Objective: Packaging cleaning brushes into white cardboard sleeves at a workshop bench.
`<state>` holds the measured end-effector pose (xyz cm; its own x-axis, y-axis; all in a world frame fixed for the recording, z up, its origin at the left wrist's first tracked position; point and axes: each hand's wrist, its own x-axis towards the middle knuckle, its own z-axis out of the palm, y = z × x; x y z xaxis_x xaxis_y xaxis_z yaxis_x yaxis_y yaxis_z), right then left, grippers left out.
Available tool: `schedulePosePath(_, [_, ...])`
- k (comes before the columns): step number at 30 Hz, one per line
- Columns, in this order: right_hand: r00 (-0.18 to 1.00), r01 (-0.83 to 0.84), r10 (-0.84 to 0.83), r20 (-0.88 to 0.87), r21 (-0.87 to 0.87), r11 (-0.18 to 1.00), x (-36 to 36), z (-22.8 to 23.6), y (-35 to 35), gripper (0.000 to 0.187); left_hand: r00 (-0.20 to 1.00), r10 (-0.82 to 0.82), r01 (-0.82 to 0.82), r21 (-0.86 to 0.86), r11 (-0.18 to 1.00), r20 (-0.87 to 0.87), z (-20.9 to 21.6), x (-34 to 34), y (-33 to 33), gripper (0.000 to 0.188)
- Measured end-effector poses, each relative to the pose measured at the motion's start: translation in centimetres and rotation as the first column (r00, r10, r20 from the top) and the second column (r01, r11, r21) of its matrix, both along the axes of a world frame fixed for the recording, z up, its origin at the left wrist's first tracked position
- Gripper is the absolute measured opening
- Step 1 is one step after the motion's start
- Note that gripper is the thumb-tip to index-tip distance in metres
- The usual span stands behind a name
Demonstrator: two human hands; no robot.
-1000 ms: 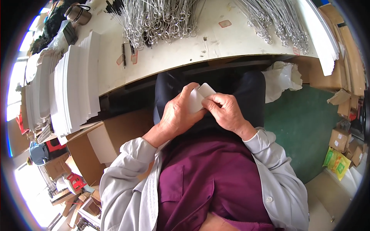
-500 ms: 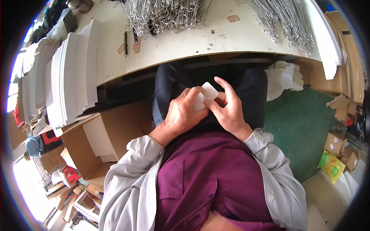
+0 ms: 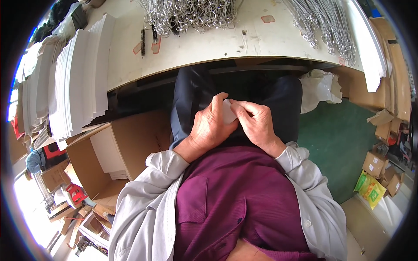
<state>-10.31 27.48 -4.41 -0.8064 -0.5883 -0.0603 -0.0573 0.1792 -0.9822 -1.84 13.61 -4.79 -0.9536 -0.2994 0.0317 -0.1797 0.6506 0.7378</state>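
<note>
A small white case (image 3: 228,112) with rounded corners sits between my two hands, above my lap. My left hand (image 3: 210,123) is wrapped round it from the left, thumb and fingers closed on its side. From the right, my right hand (image 3: 257,124) closes on its upper edge, with index finger and thumb drawn together there. The right fingers cover the case's upper part, so I cannot see whether its lid is up or down. Both hands are in front of the worktable's (image 3: 187,52) near edge, apart from it.
On the worktable lie heaps of wire pieces with ring ends (image 3: 191,15), more wires (image 3: 322,30) and thin black brushes (image 3: 143,43). White sheets (image 3: 80,82) stack at the left. An open cardboard box (image 3: 93,161) stands below, with a white bag (image 3: 320,89) at the right.
The upright white flap of the case is now hidden behind my right fingers. My right index finger, earlier raised, has come down onto the case. My left hand stays round it.
</note>
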Motion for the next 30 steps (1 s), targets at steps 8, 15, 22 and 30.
schedulePosePath(8, [0.978,0.077,-0.077,0.194,0.006,0.997,0.2,-0.8,-0.3,0.015,0.996,-0.001,-0.004,-0.064,0.998,-0.084,-0.6,0.0,0.5,0.053])
schedulePosePath(15, [0.883,0.105,-0.110,0.457,0.037,0.994,-0.8,-1.2,0.6,0.015,1.000,-0.002,0.003,-0.043,0.999,0.011,-1.2,1.2,0.4,0.052])
schedulePosePath(22, [0.911,0.140,-0.149,0.385,0.052,0.989,-0.5,-1.5,0.4,0.017,0.995,-0.005,-0.002,-0.067,0.998,-0.098,-0.9,1.1,0.5,0.044])
schedulePosePath(30, [0.988,0.057,-0.049,0.144,-0.048,0.997,0.7,-1.0,0.3,0.022,0.998,0.063,-0.063,-0.003,0.998,-0.025,-0.4,1.0,0.1,0.057])
